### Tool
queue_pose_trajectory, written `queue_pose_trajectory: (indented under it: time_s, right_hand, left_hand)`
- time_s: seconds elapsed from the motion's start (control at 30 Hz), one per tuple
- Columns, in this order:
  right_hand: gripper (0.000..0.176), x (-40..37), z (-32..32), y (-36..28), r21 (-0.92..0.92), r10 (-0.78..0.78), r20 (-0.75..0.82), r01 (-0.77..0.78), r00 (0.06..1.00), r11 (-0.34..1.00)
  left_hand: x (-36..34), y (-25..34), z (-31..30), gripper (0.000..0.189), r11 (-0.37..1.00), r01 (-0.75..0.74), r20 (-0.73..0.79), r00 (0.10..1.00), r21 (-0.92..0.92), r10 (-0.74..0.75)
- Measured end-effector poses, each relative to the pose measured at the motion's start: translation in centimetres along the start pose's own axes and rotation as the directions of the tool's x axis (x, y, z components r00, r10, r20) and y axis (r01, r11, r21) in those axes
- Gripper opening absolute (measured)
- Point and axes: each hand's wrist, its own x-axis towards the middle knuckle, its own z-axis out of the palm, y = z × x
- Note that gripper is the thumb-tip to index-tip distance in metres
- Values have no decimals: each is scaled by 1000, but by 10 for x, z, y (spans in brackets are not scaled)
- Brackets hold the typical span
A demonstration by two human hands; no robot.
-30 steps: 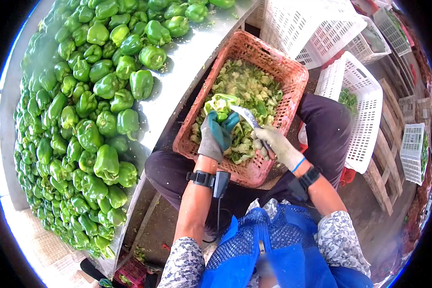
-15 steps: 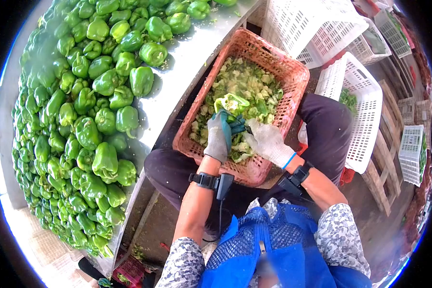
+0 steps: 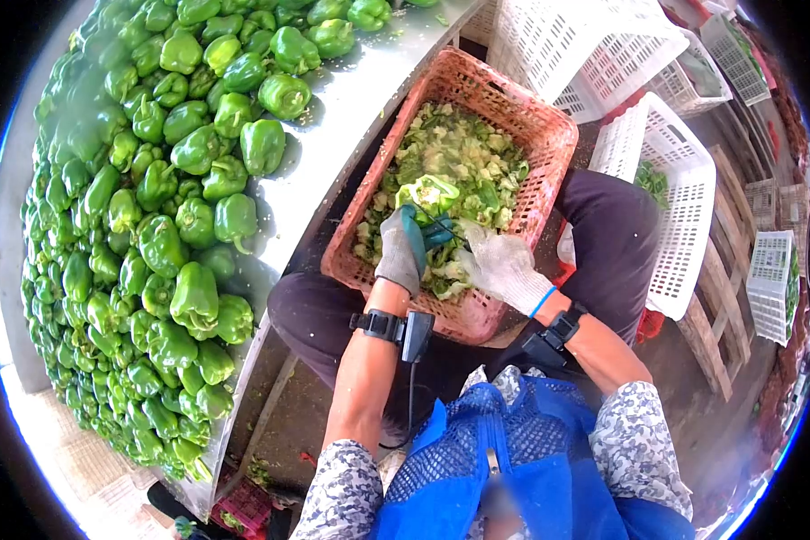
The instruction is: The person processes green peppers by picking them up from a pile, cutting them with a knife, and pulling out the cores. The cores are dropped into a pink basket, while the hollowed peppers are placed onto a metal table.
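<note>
Steel counter (image 3: pixel 351 117) runs along our left, heaped with green peppers (image 3: pixel 153 180), and white crates (image 3: pixel 684 207) stand to the right. A red basket (image 3: pixel 535 126) sits on our knees, touching the counter's edge and part full of pale trimmings (image 3: pixel 463 148).

We hold one pepper (image 3: pixel 430 193) over the middle of the basket, just above the trimmings. Our left hand (image 3: pixel 403 247) cups it from below, fingers wrapped round its lower half, with the cut, pale side turned up. Our right hand (image 3: pixel 502 265) is just beside it, fingers curled tight round a knife (image 3: pixel 445 229). Only a thin dark edge of the knife shows between the two gloves, so we cannot tell how deep it sits.

We judge that we are mid-trim, working the core out of this pepper while the scraps drop into the basket.

The next move, as we read it, calls for a firm left grip so the pepper does not spin. It also calls for a short, controlled turn of the edge away from the left palm (the glove there is very close to the blade). The loosened core should fall inside the basket rim, not onto our lap.
</note>
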Motion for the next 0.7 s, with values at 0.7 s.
queue_pose_trajectory:
  time_s: [0.7]
  right_hand:
    - [40, -7, -31, 36, 338, 263, 15, -252, 965, 907]
  left_hand:
    - [0, -5, 0, 36, 994, -93, 110, 990, 62, 86]
